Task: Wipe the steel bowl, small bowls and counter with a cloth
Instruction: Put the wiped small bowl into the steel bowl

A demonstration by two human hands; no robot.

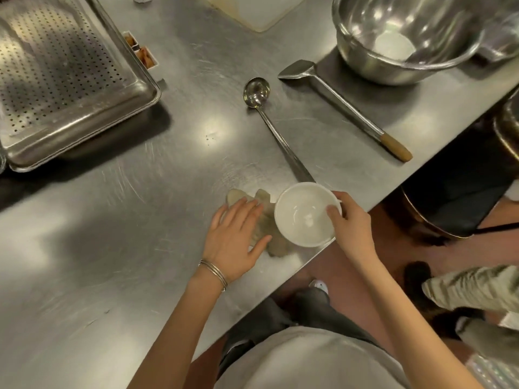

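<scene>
Cloth (pixel 266 217) lies crumpled near the front edge of the counter (pixel 140 220), with the left hand (pixel 236 234) pressing it flat-fingered. Just beside it, the right hand (pixel 349 223) pinches the small white bowl (pixel 300 217) by its rim. Ladle (pixel 257 92), spatula (pixel 337 102) and steel bowl (pixel 365 60) sit farther back.

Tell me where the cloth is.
In the head view the cloth lies on the counter near its front edge, under the flat left hand, just left of the bowl that the right hand holds.
</scene>
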